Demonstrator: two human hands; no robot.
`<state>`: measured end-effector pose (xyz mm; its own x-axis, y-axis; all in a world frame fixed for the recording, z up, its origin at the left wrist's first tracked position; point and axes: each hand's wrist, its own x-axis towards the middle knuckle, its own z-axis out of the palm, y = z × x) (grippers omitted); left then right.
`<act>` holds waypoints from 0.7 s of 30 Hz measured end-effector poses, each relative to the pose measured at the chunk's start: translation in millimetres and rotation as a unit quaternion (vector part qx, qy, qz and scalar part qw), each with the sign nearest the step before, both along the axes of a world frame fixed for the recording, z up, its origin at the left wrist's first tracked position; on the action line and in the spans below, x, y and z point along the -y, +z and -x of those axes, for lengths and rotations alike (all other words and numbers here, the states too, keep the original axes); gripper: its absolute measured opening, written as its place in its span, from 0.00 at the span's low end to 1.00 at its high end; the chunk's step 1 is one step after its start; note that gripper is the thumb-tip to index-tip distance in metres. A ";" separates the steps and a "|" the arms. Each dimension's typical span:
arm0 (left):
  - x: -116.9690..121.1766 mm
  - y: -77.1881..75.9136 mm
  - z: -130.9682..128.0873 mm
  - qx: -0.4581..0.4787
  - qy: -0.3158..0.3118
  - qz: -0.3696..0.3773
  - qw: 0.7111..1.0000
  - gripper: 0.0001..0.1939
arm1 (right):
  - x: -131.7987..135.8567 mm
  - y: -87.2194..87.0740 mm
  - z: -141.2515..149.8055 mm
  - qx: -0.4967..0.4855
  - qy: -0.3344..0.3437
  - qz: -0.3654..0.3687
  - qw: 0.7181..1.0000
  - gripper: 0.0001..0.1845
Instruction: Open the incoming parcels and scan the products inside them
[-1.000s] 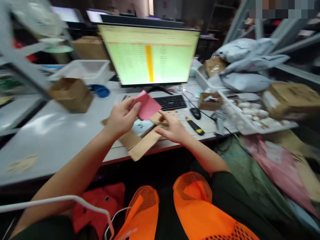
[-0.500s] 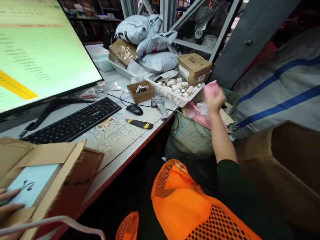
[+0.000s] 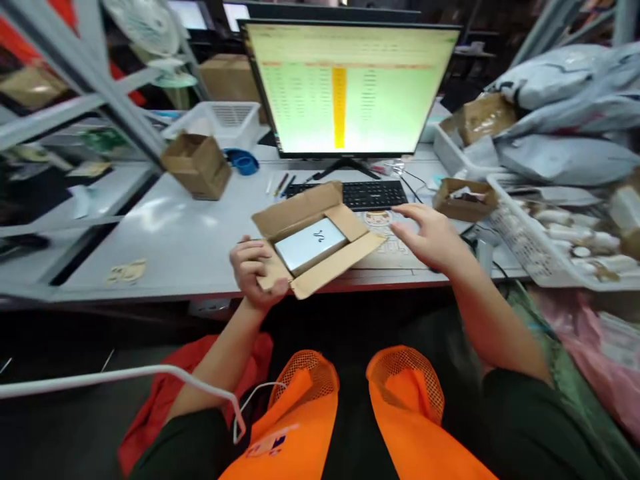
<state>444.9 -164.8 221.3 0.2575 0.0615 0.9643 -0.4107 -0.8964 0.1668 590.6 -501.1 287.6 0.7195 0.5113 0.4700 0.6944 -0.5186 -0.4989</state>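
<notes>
My left hand [image 3: 257, 273] is closed on the left flap of an open cardboard box [image 3: 343, 267], which tilts over the desk's front edge. Inside the box lies a flat, pale blue-white box [image 3: 303, 252] with a small black curly mark on top. A thin dark stick shows by my left fingers; its kind is unclear. My right hand [image 3: 430, 240] is in the air to the right of the cardboard box, fingers apart and holding nothing.
Behind the box are a black keyboard [image 3: 375, 195] and a monitor [image 3: 350, 155]. A small brown carton [image 3: 203, 170] and a blue tape roll [image 3: 243, 162] stand left. To the right are a brown tray [image 3: 465, 207], a white basket [image 3: 530, 243] of small bottles and grey parcels [image 3: 565, 160].
The view has swung left to the desk. My right hand has come back from above the sack, and the pink thing it held is gone from it. My left hand stays at the box.
</notes>
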 end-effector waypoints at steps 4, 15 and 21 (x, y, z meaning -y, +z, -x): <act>-11.5 4.9 41.9 -0.094 -0.038 -0.038 0.994 0.29 | -91.0 40.8 -11.2 -0.079 0.028 0.260 0.962 0.41; -1.9 103.4 1.0 -0.500 -0.078 0.121 0.854 0.18 | -47.2 -54.2 -63.2 -0.351 0.130 -0.205 0.904 0.19; -5.3 104.1 -39.4 -0.508 -0.141 0.034 0.849 0.24 | -57.6 -107.6 -14.7 -0.339 0.109 -0.315 0.880 0.47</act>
<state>484.3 -159.5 325.4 0.9681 -0.0946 0.2321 -0.2208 -0.7602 0.6110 605.4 -443.5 180.1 0.8602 0.4645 0.2106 0.1759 0.1174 -0.9774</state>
